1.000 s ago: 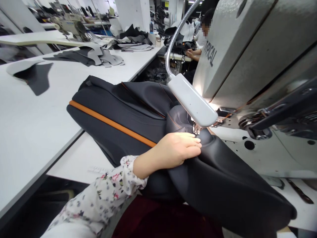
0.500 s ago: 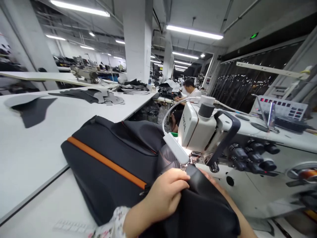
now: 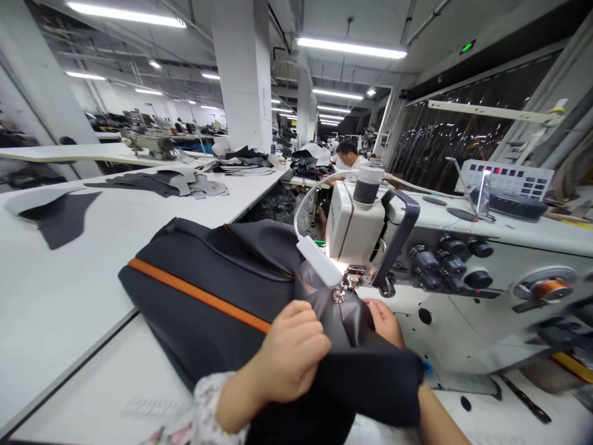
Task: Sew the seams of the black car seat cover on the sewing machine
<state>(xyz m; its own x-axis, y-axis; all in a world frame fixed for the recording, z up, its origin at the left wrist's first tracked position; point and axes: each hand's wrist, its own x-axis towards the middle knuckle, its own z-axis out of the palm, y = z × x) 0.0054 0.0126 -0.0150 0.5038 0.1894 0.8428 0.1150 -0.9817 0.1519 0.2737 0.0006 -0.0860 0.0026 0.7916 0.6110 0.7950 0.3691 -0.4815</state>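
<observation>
The left hand (image 3: 294,349) is bent into a loose fist, palm down and knuckles up, its fingers curled in on a gathered part of the cover just left of the sewing point. Its forearm comes up from the lower left in a white, patterned sleeve. The right hand (image 3: 385,321) lies on the other side, fingers close together and tips against the material; a raised fold hides part of its forearm, and I cannot tell whether its thumb pinches anything.

The large black, leather-like cover with a straight orange stripe (image 3: 257,278) lies across the white tabletop (image 3: 69,296) and under the metal presser foot (image 3: 340,295) of the white industrial sewing machine (image 3: 463,315). Its left part spreads fairly flat, while near the foot it is smooth, shiny and puckered. Thin orange stitching marks some seams. Towards the person, a dark flap stands folded up between the forearms.
</observation>
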